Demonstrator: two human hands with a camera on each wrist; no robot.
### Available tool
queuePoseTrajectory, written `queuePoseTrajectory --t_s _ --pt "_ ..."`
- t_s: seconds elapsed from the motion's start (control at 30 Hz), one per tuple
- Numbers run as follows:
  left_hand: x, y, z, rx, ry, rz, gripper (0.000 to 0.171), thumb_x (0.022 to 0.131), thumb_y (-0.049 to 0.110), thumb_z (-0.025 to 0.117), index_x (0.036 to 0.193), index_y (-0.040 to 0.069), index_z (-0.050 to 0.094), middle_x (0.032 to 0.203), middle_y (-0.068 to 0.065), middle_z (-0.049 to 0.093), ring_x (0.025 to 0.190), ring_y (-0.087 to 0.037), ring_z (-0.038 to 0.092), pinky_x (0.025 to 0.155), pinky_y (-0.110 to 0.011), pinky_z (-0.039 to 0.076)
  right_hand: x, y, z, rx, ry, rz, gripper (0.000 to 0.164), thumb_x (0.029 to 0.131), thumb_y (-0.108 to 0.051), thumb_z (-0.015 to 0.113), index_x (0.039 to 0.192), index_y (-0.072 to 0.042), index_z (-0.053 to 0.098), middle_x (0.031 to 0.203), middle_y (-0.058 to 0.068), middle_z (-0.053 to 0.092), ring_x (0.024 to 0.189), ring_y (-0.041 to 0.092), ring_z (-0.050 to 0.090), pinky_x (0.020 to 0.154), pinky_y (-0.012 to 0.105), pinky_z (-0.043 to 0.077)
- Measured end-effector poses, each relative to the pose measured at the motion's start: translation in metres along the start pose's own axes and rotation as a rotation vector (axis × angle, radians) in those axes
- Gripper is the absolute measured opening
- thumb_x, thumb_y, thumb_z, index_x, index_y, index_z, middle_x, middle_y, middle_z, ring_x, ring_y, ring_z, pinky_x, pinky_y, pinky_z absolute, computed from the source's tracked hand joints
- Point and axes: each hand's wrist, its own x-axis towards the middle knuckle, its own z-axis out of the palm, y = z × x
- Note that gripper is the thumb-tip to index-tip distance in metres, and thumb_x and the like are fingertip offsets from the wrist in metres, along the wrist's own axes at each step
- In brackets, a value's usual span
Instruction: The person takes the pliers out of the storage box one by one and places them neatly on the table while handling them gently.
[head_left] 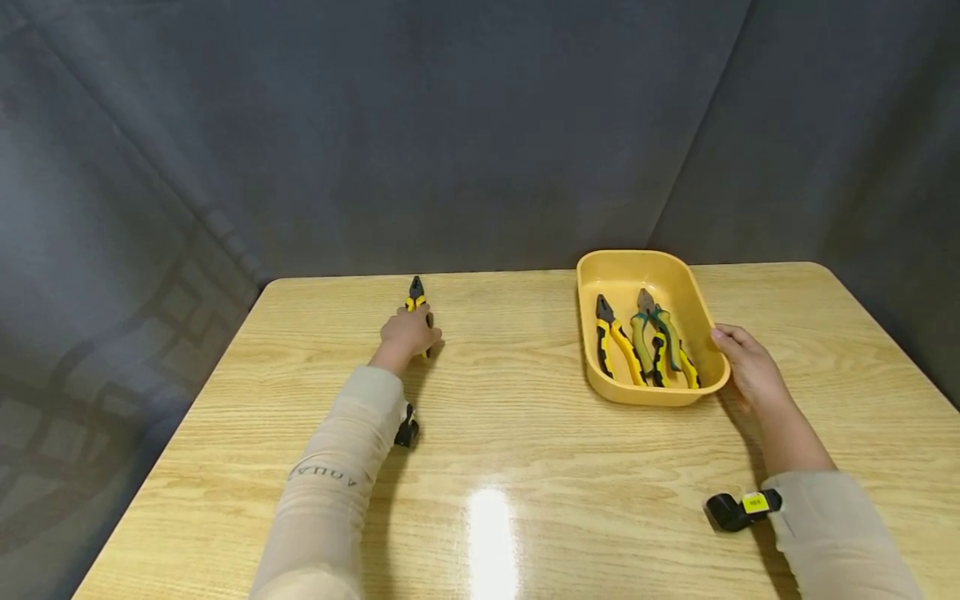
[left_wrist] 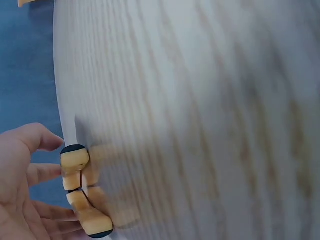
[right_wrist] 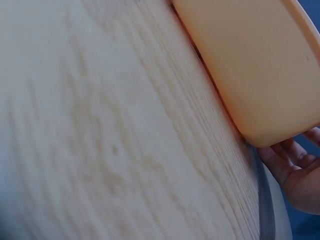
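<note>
the person's left hand (head_left: 408, 332) is at the pliers (head_left: 417, 291) near the table's (head_left: 540, 458) far edge, fingers bent about the yellow-and-black handles, apparently for a secure grip. the right hand (head_left: 753, 372) pinches the right rim of a yellow tray (head_left: 648, 397), likely steadying it; raised walls contain other pliers (head_left: 604, 308), some overlapping.

White glare (head_left: 492, 542) on tabletop (head_left: 517, 454); wrist views soft, washed-out.

Both arms (head_left: 322, 500) stretched forward, well apart — the left hand (head_left: 408, 332) gripping, its back upward, the right hand (head_left: 753, 371) gripping too.
</note>
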Motion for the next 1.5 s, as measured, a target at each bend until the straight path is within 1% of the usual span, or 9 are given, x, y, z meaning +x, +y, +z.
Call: queuePoseTrajectory --t_s 0.1,0.23,0.47,0.6,0.77,0.93,1.07,1.27,1.5 --pt "0.000 0.000 -0.001 -0.030 0.020 0.013 0.058 0.086 0.034 0.042 0.137 0.012 0.024 0.130 -0.027 0.027 0.109 -0.041 0.036 0.080 -0.047 0.036 0.000 0.000 0.000 0.004 -0.006 0.000 0.010 0.088 -0.022 0.049 0.097 -0.018 0.050 0.084 -0.007 0.055 0.073 0.005 0.056 0.059 0.019 0.046" --pt "-0.001 0.004 -0.003 -0.058 0.067 0.061 0.058 0.086 0.033 0.043 0.136 0.009 0.025 0.132 -0.025 0.024 0.115 -0.042 0.029 0.084 -0.050 0.034 0.001 0.001 -0.001 0.023 -0.009 0.000 0.011 0.088 -0.022 0.049 0.097 -0.017 0.050 0.085 -0.006 0.055 0.074 0.005 0.056 0.060 0.019 0.046" --pt "-0.005 0.015 -0.007 -0.092 0.138 0.137 0.057 0.086 0.030 0.045 0.135 0.008 0.027 0.133 -0.026 0.021 0.116 -0.043 0.027 0.082 -0.050 0.036 0.001 0.002 0.000 0.016 -0.001 0.007 0.012 0.088 -0.023 0.049 0.098 -0.017 0.049 0.086 -0.006 0.054 0.074 0.004 0.056 0.060 0.019 0.046" --pt "-0.008 0.022 -0.008 -0.116 0.139 0.163 0.057 0.086 0.029 0.044 0.136 0.008 0.025 0.134 -0.026 0.020 0.118 -0.042 0.025 0.085 -0.049 0.033 0.000 0.001 -0.001 -0.001 0.003 0.019 0.012 0.088 -0.025 0.048 0.098 -0.017 0.048 0.088 -0.006 0.052 0.075 0.004 0.055 0.060 0.018 0.046" --pt "-0.013 0.029 -0.009 -0.133 0.155 0.188 0.056 0.086 0.029 0.044 0.135 0.007 0.028 0.134 -0.024 0.023 0.119 -0.040 0.024 0.091 -0.049 0.028 0.000 0.001 -0.001 0.026 -0.009 0.016 0.011 0.088 -0.023 0.049 0.097 -0.016 0.049 0.086 -0.005 0.054 0.074 0.005 0.056 0.060 0.019 0.046" --pt "-0.017 0.035 -0.008 -0.157 0.173 0.199 0.055 0.085 0.030 0.045 0.133 0.008 0.031 0.133 -0.021 0.026 0.119 -0.039 0.025 0.091 -0.047 0.029 -0.001 0.000 -0.001 0.045 -0.017 0.011 0.011 0.088 -0.023 0.049 0.096 -0.016 0.049 0.084 -0.005 0.055 0.073 0.006 0.056 0.059 0.019 0.046" --pt "-0.019 0.040 -0.006 -0.193 0.177 0.229 0.054 0.084 0.029 0.045 0.133 0.008 0.033 0.134 -0.021 0.026 0.120 -0.038 0.023 0.092 -0.047 0.027 -0.001 0.000 0.001 0.018 -0.010 0.005 0.011 0.088 -0.024 0.048 0.096 -0.017 0.050 0.087 -0.006 0.052 0.073 0.004 0.055 0.058 0.018 0.045" --pt "-0.021 0.049 -0.005 -0.236 0.162 0.260 0.054 0.085 0.028 0.045 0.133 0.008 0.033 0.135 -0.020 0.023 0.122 -0.037 0.021 0.093 -0.047 0.026 -0.001 0.001 0.002 0.009 -0.010 -0.001 0.011 0.088 -0.024 0.048 0.095 -0.017 0.052 0.089 -0.006 0.050 0.074 0.003 0.055 0.058 0.018 0.045" --pt "-0.024 0.058 -0.004 -0.231 0.178 0.287 0.054 0.084 0.029 0.045 0.133 0.010 0.033 0.135 -0.019 0.024 0.122 -0.034 0.022 0.093 -0.046 0.027 -0.001 -0.001 0.001 0.035 -0.026 0.003 0.011 0.089 -0.022 0.046 0.098 -0.016 0.048 0.086 -0.005 0.053 0.074 0.005 0.056 0.060 0.019 0.046"
